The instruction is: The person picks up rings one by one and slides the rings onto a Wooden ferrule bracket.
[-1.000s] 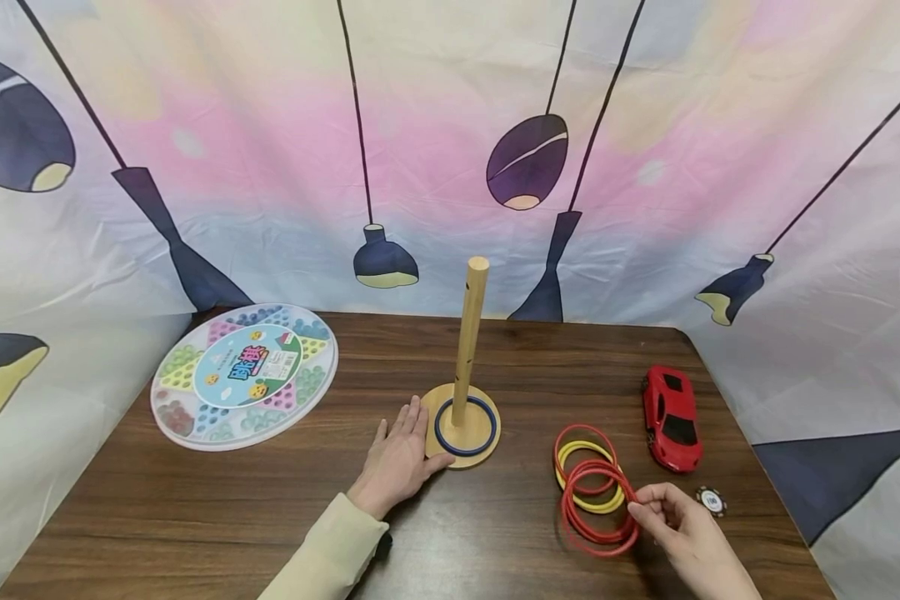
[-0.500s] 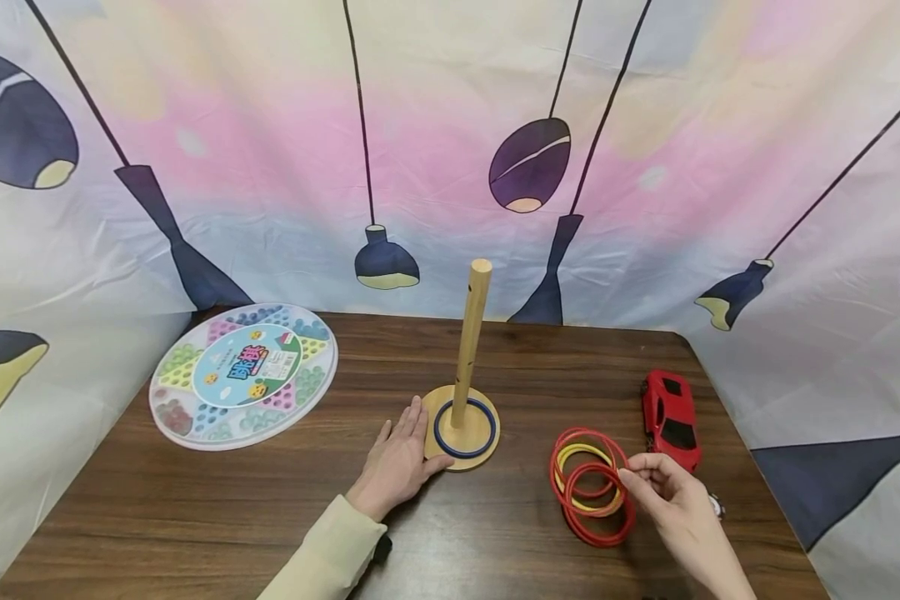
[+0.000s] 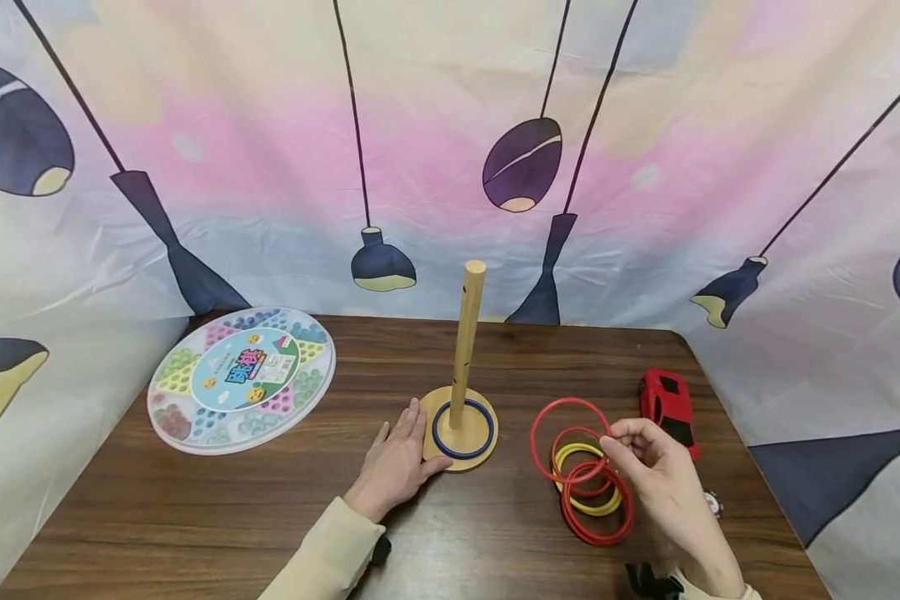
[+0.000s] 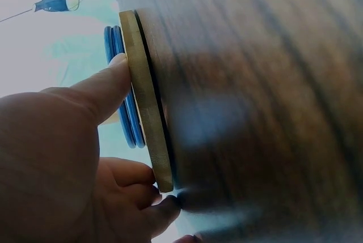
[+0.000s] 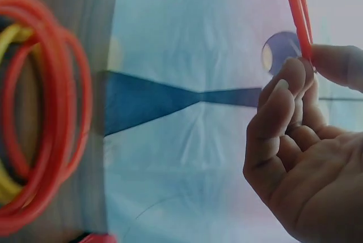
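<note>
The right hand (image 3: pixel 663 483) has lifted one red ring (image 3: pixel 570 442) off the pile.

Game board (image 3: pixel 242 380) left of peg stand (image 3: pixel 460 417) — rings (image 3: pixel 588 483), toy car (image 3: pixel 669 408) right.

Worktop (image 3: pixel 195 517): dark wood-grain, lower half of frame. Backdrop cloth (image 3: pixel 270 150): pastel pink, cream and blue, printed with dark hanging lamps, upper frame and both sides.
</note>
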The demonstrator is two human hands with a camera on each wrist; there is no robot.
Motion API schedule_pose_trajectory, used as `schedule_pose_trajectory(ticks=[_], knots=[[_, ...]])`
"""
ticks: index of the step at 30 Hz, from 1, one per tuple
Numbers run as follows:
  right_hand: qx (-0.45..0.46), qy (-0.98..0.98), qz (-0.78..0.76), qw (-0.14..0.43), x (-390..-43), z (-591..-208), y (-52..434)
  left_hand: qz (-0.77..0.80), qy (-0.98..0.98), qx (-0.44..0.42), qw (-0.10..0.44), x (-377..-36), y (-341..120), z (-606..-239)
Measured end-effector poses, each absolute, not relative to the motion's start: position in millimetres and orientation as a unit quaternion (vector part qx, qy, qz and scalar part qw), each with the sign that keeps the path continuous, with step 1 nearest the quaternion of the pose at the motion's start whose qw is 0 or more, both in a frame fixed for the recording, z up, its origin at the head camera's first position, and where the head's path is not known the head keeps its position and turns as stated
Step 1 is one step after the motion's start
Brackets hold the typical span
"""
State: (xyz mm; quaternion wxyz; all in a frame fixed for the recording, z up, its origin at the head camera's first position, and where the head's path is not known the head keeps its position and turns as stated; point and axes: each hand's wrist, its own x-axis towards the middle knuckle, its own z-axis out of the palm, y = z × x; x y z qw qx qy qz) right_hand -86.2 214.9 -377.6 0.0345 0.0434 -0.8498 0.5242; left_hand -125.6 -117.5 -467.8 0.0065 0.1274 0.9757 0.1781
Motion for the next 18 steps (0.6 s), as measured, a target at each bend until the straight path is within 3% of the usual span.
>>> schedule_pose_trajectory(ticks=[18], knots=[[0.069, -0.752, 0.643, 0.129, -128, -315, 170, 0.187, 0.974, 0.124, 0.004, -126, -118, -469]])
